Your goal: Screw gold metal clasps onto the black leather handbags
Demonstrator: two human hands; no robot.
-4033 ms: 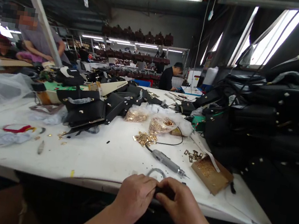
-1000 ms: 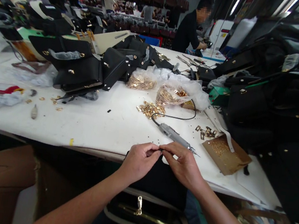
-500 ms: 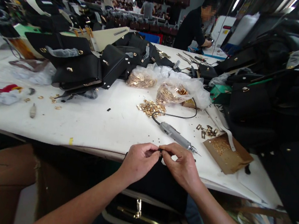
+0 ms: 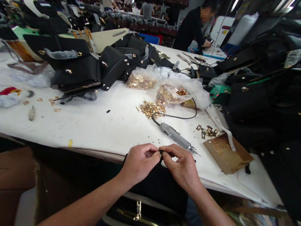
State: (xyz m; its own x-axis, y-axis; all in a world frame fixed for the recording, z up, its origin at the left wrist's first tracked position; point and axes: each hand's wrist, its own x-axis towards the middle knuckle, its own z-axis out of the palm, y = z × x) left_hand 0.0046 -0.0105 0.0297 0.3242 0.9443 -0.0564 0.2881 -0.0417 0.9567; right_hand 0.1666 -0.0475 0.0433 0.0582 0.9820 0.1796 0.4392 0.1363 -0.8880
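A black handbag [image 4: 158,189] rests on my lap, its body open toward me, with a gold clasp [image 4: 138,211] and a gold zipper [image 4: 151,222] at its near side. At the far edge of its flap, my left hand [image 4: 138,164] pinches the black material between thumb and fingers. Right beside it, my right hand [image 4: 182,167] pinches the same edge, the fingertips of both hands almost touching. A tiny shiny bit shows between the thumbs, too small to name. Just beyond my hands lies a grey electric screwdriver [image 4: 175,135] with its cord.
Gold metal plates [image 4: 150,110] lie loose on the white table [image 4: 94,127]. Behind them are clear bags of gold parts [image 4: 170,93]. An open cardboard box [image 4: 226,154] holds small pieces at right. Black handbags [image 4: 77,72] stand on the left. A co-worker [image 4: 191,28] stands across the table.
The view has shifted very slightly. Both hands keep their pinch on the flap edge in nearly the same place.
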